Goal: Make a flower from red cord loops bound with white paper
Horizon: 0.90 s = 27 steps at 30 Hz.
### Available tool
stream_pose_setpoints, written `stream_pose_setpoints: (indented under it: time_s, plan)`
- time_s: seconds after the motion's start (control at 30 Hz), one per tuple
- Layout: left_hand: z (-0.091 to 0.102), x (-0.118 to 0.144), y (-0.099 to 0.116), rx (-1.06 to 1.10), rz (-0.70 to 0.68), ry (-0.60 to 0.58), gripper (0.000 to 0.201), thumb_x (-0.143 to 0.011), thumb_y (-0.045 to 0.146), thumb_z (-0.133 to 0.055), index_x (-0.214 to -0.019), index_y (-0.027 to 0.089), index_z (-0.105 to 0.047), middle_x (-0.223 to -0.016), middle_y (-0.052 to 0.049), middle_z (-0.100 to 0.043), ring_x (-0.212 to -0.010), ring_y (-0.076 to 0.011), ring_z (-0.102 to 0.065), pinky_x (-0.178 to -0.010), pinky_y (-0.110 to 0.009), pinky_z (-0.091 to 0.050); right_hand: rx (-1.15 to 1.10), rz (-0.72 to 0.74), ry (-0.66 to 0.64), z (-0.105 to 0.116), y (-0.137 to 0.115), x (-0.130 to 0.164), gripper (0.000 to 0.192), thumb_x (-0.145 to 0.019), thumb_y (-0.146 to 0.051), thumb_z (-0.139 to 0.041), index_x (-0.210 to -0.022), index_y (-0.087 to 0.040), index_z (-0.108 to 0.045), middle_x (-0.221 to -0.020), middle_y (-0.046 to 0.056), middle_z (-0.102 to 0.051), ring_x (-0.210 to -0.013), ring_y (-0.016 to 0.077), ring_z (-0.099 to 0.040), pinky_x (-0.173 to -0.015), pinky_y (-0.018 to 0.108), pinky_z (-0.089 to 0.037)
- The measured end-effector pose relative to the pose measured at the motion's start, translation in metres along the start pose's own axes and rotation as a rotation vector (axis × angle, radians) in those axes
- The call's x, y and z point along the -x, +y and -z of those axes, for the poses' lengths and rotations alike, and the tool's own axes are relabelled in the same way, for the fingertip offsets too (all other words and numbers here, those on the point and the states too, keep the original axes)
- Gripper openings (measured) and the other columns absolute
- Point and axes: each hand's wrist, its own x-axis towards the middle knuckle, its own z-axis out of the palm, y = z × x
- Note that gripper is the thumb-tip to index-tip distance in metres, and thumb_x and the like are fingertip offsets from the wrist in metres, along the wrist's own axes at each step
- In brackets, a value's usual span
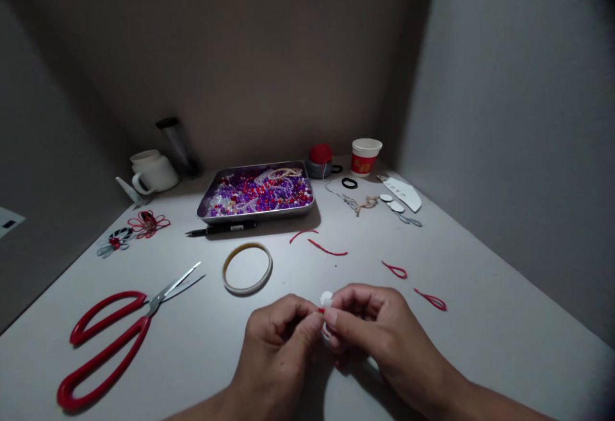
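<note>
Disc, small and white, sits low in the frame's centre, pinched with a bit of red cord between left hand and right hand, fingers closed for fine work. Scissors lie lower left; bead tray above centre; cord scraps between.

We observed a pale grey tabletop set into a corner between a dim brown rear wall and grey side walls, lit from above.
</note>
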Motion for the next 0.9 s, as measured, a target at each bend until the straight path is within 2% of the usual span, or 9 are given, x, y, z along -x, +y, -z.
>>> stream_pose_setpoints:
  time_s: [0.13, 0.2, 0.3, 0.37, 0.43, 0.5, 0.57, 0.77, 0.9]
  plan:
    - [0.003, 0.001, -0.007, -0.215, -0.220, -0.088, 0.023, -0.085, 0.018, -0.047, -0.070, 0.014, -0.064, -0.061, -0.003, -0.059, -0.055, -0.0106, -0.053, -0.054, -0.020, -0.041, 0.032, 0.006, -0.015, 0.004, -0.003, -0.002, 0.013, -0.062, -0.024, -0.064, -0.061, -0.014, -0.056, -0.048, -0.002, -0.056, -0.040, 0.0104, -0.051, -0.043, 0.024, -0.044]
    - [0.007, 0.004, -0.010, -0.297, -0.376, -0.154, 0.020, -0.085, 0.018, -0.045, -0.083, 0.014, -0.064, -0.070, -0.006, -0.061, -0.064, -0.0133, -0.056, -0.061, -0.023, -0.043, 0.063, 0.032, 0.015, 0.008, -0.006, -0.003, 0.012, -0.062, -0.024, -0.064, -0.059, -0.014, -0.057, -0.046, -0.002, -0.056, -0.040, 0.0098, -0.051, -0.043, 0.023, -0.044]
    - [0.012, 0.008, -0.008, -0.352, -0.538, -0.158, 0.025, -0.079, 0.024, -0.051, -0.100, 0.013, -0.060, -0.074, -0.007, -0.060, -0.063, -0.0151, -0.054, -0.058, -0.025, -0.041, 0.127, 0.039, 0.067, 0.013, -0.010, -0.005, 0.012, -0.061, -0.023, -0.065, -0.057, -0.014, -0.058, -0.045, -0.002, -0.057, -0.040, 0.0086, -0.051, -0.042, 0.020, -0.042]
    - [0.014, 0.007, -0.004, -0.382, -0.435, -0.101, 0.021, -0.078, 0.024, -0.052, -0.093, 0.014, -0.061, -0.072, -0.006, -0.059, -0.059, -0.0136, -0.052, -0.054, -0.024, -0.039, 0.145, -0.002, 0.023, 0.014, -0.011, -0.006, 0.011, -0.060, -0.022, -0.066, -0.057, -0.014, -0.058, -0.045, -0.003, -0.057, -0.041, 0.0094, -0.054, -0.042, 0.020, -0.043]
    - [0.016, 0.004, 0.002, -0.343, -0.194, -0.046, 0.015, -0.079, 0.025, -0.051, -0.079, 0.014, -0.061, -0.068, -0.004, -0.059, -0.058, -0.0124, -0.052, -0.052, -0.022, -0.039, 0.155, -0.042, -0.042, 0.013, -0.011, -0.005, 0.009, -0.060, -0.020, -0.065, -0.057, -0.014, -0.058, -0.044, -0.003, -0.057, -0.041, 0.0110, -0.057, -0.041, 0.020, -0.043]
    - [0.017, -0.002, 0.007, -0.227, 0.034, -0.081, 0.017, -0.076, 0.028, -0.054, -0.073, 0.012, -0.060, -0.062, -0.002, -0.058, -0.053, -0.0109, -0.050, -0.047, -0.020, -0.036, 0.172, -0.058, -0.071, 0.012, -0.010, -0.005, 0.007, -0.060, -0.018, -0.064, -0.057, -0.015, -0.058, -0.043, -0.004, -0.056, -0.041, 0.0113, -0.059, -0.040, 0.018, -0.042]
    - [0.016, -0.006, 0.009, -0.156, 0.166, -0.139, 0.020, -0.072, 0.030, -0.058, -0.072, 0.011, -0.060, -0.058, -0.001, -0.057, -0.050, -0.0099, -0.048, -0.045, -0.019, -0.033, 0.199, -0.062, -0.079, 0.012, -0.009, -0.004, 0.006, -0.061, -0.015, -0.063, -0.057, -0.015, -0.058, -0.043, -0.004, -0.057, -0.042, 0.0110, -0.060, -0.040, 0.018, -0.041]
    - [0.010, -0.008, 0.010, -0.160, 0.263, -0.179, 0.017, -0.066, 0.026, -0.060, -0.062, 0.010, -0.058, -0.058, -0.003, -0.057, -0.053, -0.0113, -0.048, -0.050, -0.022, -0.035, 0.281, -0.078, -0.120, 0.014, -0.005, -0.005, 0.006, -0.063, -0.018, -0.062, -0.058, -0.015, -0.059, -0.045, -0.002, -0.059, -0.040, 0.0079, -0.050, -0.041, 0.019, -0.037]
    - [0.010, -0.009, 0.014, -0.149, 0.305, -0.170, 0.016, -0.063, 0.025, -0.058, -0.055, 0.011, -0.055, -0.048, 0.003, -0.047, -0.046, -0.0073, -0.037, -0.044, -0.020, -0.027, 0.276, -0.074, -0.157, 0.015, -0.004, -0.003, 0.006, -0.064, -0.016, -0.061, -0.058, -0.015, -0.059, -0.046, -0.002, -0.058, -0.041, 0.0074, -0.047, -0.043, 0.019, -0.038]
